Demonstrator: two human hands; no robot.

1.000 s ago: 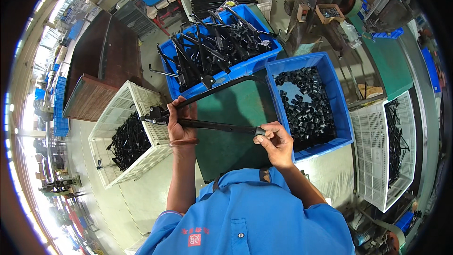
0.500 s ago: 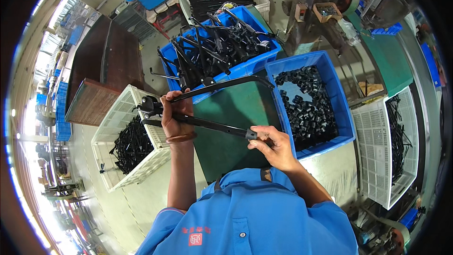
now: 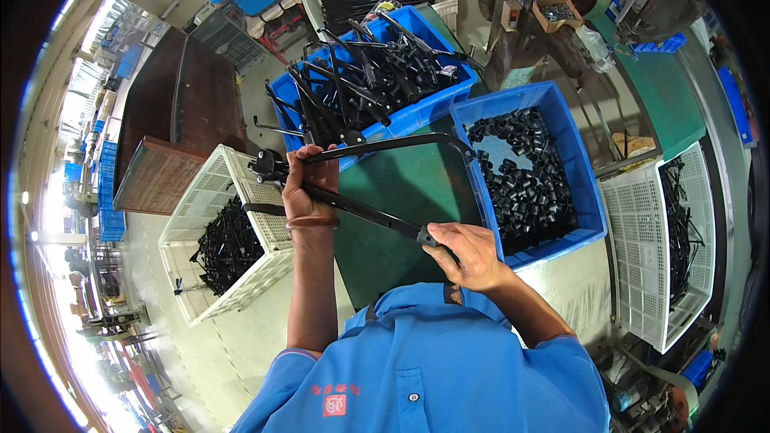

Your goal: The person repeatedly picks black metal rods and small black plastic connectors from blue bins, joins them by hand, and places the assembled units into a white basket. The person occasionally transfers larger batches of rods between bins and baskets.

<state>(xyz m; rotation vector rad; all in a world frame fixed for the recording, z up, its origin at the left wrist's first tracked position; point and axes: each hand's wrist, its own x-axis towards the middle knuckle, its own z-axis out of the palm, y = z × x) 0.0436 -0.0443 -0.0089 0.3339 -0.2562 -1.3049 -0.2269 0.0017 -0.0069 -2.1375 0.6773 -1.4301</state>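
Both hands gripped black metal frame (image 3: 377,212): left hand (image 3: 305,188) mid-bar, right hand (image 3: 465,252) at capped end; looked stiff, light.

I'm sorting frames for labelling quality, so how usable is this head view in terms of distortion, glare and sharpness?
Head view: strong fisheye, so the crate edges bow toward the black circular rim; the left edge is blown out by bright daylight; the centre is evenly lit and sharp, with the left hand, right hand and the black metal rod they hold all crisp; small parts in the blue bin stay distinguishable.
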